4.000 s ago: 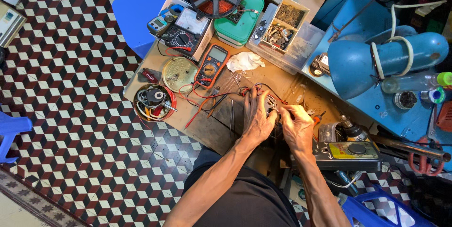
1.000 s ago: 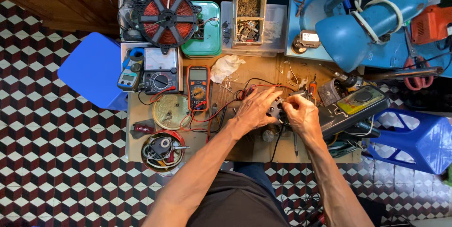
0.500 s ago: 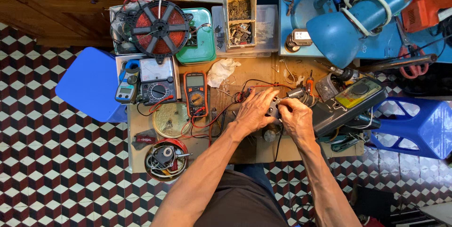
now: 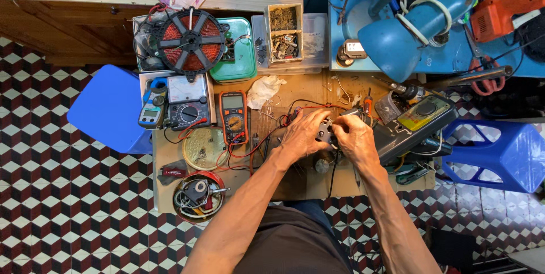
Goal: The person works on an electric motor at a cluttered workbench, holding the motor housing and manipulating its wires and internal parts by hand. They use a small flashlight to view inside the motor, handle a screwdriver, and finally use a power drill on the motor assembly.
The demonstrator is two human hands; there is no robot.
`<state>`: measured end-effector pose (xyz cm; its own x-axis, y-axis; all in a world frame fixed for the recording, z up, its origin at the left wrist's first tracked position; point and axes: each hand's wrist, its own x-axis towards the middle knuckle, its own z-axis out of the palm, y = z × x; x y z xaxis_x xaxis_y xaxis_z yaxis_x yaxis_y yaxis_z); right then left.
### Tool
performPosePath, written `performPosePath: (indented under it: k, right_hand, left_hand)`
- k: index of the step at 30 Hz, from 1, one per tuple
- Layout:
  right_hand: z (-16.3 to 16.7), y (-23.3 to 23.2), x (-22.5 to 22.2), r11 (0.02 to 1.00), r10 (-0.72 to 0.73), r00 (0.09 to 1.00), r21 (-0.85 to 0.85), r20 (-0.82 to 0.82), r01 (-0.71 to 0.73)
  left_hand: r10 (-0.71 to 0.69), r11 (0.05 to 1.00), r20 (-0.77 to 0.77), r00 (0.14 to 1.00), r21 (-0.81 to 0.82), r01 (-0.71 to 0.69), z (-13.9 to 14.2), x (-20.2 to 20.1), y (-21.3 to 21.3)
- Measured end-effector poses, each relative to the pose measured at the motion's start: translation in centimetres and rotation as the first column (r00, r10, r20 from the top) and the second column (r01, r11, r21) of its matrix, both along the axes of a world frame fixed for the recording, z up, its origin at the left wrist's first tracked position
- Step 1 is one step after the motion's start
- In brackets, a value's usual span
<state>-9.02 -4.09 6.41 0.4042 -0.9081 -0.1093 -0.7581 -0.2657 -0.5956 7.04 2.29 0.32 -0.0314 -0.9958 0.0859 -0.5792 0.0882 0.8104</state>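
Head view shows both hands meeting over the middle of the bench (image 4: 295,186), with a small dark grey part (image 4: 325,133) pinched between them. The left hand (image 4: 304,135) has its fingers curled around the part's left side, and the right hand (image 4: 355,137) closes its fingers on the right side; how firmly either grips cannot be told. Red and black leads (image 4: 267,137) run from just left of the left fingers to an orange multimeter (image 4: 234,116) farther left. A yellow-faced meter (image 4: 423,116) lies just right of the right fingers.

One likely risk is that the leads, lying close under the left fingers, snag and drag the multimeter. Another is that the small part slips down among the loose bits below the fingers.
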Motion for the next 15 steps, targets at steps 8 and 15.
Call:
performPosePath:
  k: [8, 15]
  right_hand:
    - [-0.8, -1.7, -0.6, 0.960, 0.246, 0.969, -0.134, -0.003, -0.244]
    - [-1.4, -1.3, -0.4, 0.967, 0.230, 0.972, -0.127, 0.057, -0.221]
  left_hand:
    - [0.000, 1.000, -0.044, 0.999, 0.022, 0.001, -0.6, 0.1, 0.4]
    - [0.013, 0.995, -0.044, 0.999, 0.096, -0.008, -0.7, 0.1, 0.6]
